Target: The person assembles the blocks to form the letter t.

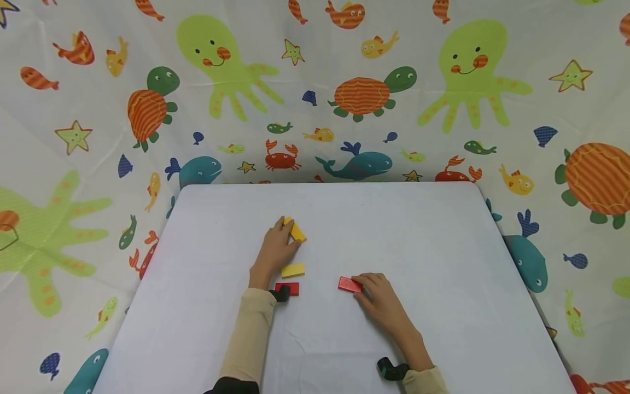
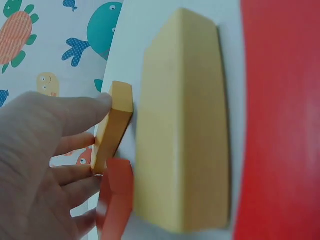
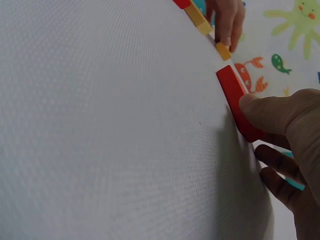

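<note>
The left hand (image 1: 274, 251) is pinching the farthest yellow block (image 1: 298, 233), the right hand (image 1: 383, 302) the rightmost red block (image 1: 346, 284), over the white tabletop (image 1: 418, 235); gripping opposite edges lightly is probably preventing twisting

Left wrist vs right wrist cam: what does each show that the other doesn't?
Left wrist only: a printed turtle on the backdrop.
Right wrist only: the right hand, plus a printed green octopus.
Both: the left hand, the yellow block it holds, a second yellow block and two red blocks.
</note>
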`<state>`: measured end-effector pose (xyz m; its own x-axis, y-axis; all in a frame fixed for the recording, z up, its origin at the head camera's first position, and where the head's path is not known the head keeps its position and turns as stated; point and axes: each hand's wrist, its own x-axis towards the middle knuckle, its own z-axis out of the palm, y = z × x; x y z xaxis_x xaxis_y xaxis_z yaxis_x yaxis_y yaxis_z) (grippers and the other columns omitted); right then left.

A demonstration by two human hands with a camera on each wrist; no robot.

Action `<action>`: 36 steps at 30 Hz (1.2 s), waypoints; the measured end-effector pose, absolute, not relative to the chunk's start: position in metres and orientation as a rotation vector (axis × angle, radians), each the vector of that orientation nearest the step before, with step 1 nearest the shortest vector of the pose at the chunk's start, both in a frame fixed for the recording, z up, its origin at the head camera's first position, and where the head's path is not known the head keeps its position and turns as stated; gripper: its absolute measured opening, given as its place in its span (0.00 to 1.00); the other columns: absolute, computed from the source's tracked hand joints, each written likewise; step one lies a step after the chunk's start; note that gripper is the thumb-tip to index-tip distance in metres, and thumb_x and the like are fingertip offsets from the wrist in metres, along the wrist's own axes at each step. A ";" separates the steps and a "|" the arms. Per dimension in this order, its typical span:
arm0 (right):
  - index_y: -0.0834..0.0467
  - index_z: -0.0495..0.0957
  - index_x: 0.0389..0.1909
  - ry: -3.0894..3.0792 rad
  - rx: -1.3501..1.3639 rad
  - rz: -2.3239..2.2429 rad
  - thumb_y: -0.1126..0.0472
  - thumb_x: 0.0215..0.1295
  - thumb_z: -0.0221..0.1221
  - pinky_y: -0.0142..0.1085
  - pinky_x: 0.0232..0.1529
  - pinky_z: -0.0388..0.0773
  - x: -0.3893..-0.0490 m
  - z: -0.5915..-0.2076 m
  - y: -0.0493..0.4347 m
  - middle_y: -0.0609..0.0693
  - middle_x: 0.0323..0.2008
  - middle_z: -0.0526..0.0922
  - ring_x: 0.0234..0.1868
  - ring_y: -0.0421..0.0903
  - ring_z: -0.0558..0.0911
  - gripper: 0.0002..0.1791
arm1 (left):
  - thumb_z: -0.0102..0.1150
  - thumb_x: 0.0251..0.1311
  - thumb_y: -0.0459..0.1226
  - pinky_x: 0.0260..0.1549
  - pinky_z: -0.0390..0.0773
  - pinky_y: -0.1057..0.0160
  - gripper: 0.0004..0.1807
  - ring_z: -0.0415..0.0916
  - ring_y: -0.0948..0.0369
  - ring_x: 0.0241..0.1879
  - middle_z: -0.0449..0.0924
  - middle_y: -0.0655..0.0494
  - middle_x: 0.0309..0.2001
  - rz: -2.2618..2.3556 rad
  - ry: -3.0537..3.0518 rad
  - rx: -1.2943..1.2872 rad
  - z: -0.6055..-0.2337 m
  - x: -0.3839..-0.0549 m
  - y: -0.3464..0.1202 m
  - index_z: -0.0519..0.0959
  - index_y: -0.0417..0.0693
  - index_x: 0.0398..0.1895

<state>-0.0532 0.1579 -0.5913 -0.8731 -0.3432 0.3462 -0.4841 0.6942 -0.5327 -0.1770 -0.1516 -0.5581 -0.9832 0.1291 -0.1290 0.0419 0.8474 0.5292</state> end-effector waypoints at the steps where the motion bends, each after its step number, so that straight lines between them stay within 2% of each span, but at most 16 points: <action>1: 0.59 0.85 0.54 -2.684 0.664 0.939 0.66 0.56 0.76 0.51 0.55 0.80 -0.053 -0.591 0.158 0.53 0.50 0.87 0.53 0.54 0.81 0.23 | 0.56 0.73 0.49 0.78 0.58 0.38 0.38 0.56 0.36 0.79 0.49 0.41 0.84 0.812 2.859 0.138 -0.558 -0.178 -0.150 0.60 0.48 0.82; 4: 0.59 0.85 0.53 -2.674 0.669 0.947 0.67 0.56 0.75 0.51 0.54 0.80 -0.053 -0.591 0.157 0.53 0.49 0.87 0.53 0.54 0.81 0.22 | 0.56 0.73 0.48 0.77 0.59 0.37 0.37 0.55 0.36 0.80 0.50 0.41 0.84 0.811 2.848 0.159 -0.556 -0.179 -0.147 0.60 0.48 0.82; 9: 0.61 0.85 0.53 -2.636 0.693 0.949 0.69 0.55 0.75 0.48 0.53 0.81 -0.053 -0.590 0.156 0.54 0.48 0.86 0.51 0.53 0.81 0.22 | 0.57 0.75 0.48 0.79 0.56 0.38 0.36 0.52 0.38 0.82 0.50 0.41 0.84 0.849 2.823 0.203 -0.553 -0.180 -0.141 0.62 0.47 0.81; 15: 0.62 0.85 0.52 -2.622 0.691 0.932 0.71 0.54 0.75 0.47 0.51 0.82 -0.053 -0.587 0.154 0.54 0.47 0.86 0.50 0.53 0.82 0.22 | 0.57 0.76 0.44 0.80 0.57 0.43 0.33 0.51 0.43 0.83 0.50 0.41 0.84 0.935 2.796 0.210 -0.551 -0.184 -0.130 0.64 0.43 0.79; 23: 0.63 0.85 0.51 -2.623 0.690 0.916 0.73 0.54 0.74 0.48 0.51 0.83 -0.054 -0.581 0.154 0.55 0.47 0.86 0.50 0.55 0.83 0.21 | 0.60 0.73 0.36 0.77 0.63 0.44 0.28 0.56 0.40 0.79 0.56 0.38 0.81 1.072 2.830 0.125 -0.553 -0.185 -0.115 0.71 0.40 0.74; 30: 0.63 0.85 0.50 -2.601 0.702 0.902 0.72 0.54 0.74 0.47 0.50 0.82 -0.058 -0.580 0.157 0.55 0.46 0.86 0.49 0.55 0.82 0.20 | 0.62 0.69 0.31 0.76 0.65 0.44 0.35 0.60 0.39 0.77 0.59 0.34 0.78 1.205 2.838 0.055 -0.556 -0.185 -0.106 0.64 0.36 0.77; 36: 0.63 0.85 0.50 -2.595 0.719 0.905 0.71 0.55 0.74 0.48 0.51 0.82 -0.064 -0.580 0.160 0.55 0.47 0.86 0.49 0.54 0.83 0.20 | 0.65 0.66 0.29 0.71 0.72 0.47 0.38 0.68 0.42 0.71 0.64 0.34 0.74 1.329 2.797 -0.070 -0.555 -0.183 -0.099 0.63 0.35 0.78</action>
<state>-0.0639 0.1604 -0.5801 -0.8297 -0.3579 0.4283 -0.5466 0.6762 -0.4939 -0.1834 -0.0987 -0.5549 -0.9980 -0.0216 -0.0591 -0.0595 0.6312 0.7734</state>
